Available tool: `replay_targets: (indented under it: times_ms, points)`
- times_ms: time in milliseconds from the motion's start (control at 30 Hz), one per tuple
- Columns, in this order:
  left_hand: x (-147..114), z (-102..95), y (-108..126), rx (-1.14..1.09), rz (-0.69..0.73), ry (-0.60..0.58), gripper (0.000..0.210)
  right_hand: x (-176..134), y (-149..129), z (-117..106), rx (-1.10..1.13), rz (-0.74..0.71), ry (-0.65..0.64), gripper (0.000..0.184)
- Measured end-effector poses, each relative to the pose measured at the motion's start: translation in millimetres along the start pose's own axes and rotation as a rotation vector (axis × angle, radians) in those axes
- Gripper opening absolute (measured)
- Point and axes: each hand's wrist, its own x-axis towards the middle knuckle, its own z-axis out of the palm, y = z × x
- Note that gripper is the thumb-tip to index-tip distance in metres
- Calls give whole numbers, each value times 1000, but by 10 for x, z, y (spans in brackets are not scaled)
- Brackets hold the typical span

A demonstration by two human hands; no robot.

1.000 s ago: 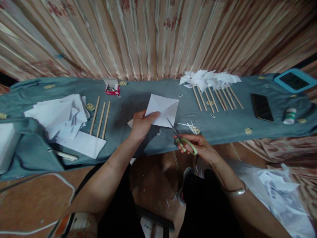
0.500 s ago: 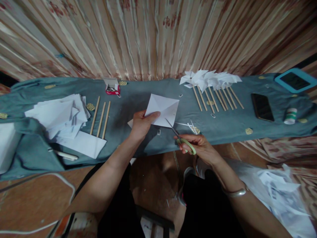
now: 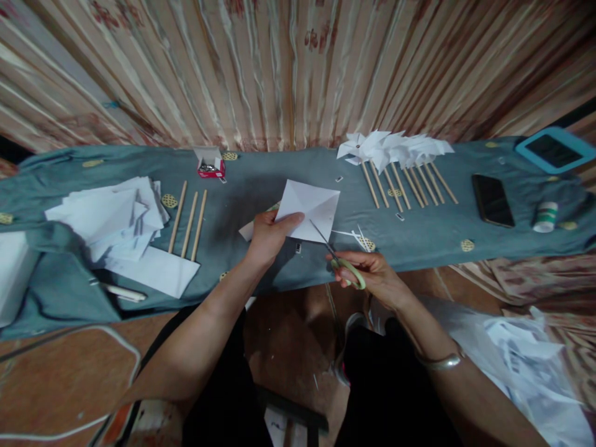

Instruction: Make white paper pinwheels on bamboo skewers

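Observation:
A creased white paper square (image 3: 313,202) is pinched by my left hand (image 3: 270,237) at its left side, thumb on top. My right hand (image 3: 372,273) grips scissors (image 3: 347,271) with pale green handles. Their blades lie at the lower right part of the square, pointing toward its middle. Under my left hand, another piece of paper (image 3: 246,231) rests on the cloth. Thin paper strips (image 3: 359,239) lie just beyond my right hand.
Paper pinwheels (image 3: 395,149) on sticks lie at the back right. Left are stacked paper sheets (image 3: 112,214), wooden sticks (image 3: 187,223), a small red box (image 3: 211,166) and a white pen-like object (image 3: 123,292). Farther right: a phone (image 3: 493,200), a glue container (image 3: 546,217) and a blue-framed device (image 3: 556,151).
My left hand and the paper square have shifted slightly right and down, toward the scissors. My right hand has barely moved.

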Motion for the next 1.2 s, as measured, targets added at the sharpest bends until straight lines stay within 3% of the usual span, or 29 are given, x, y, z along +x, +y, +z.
replay_targets:
  times_ms: [1033,1200]
  points:
    - [-31,35,9,-50,-19,-24,21,18,46,35,45,18,53,36]
    - [-24,28,2,-58,-19,-22,23,4,15,39,11,16,-14,38]
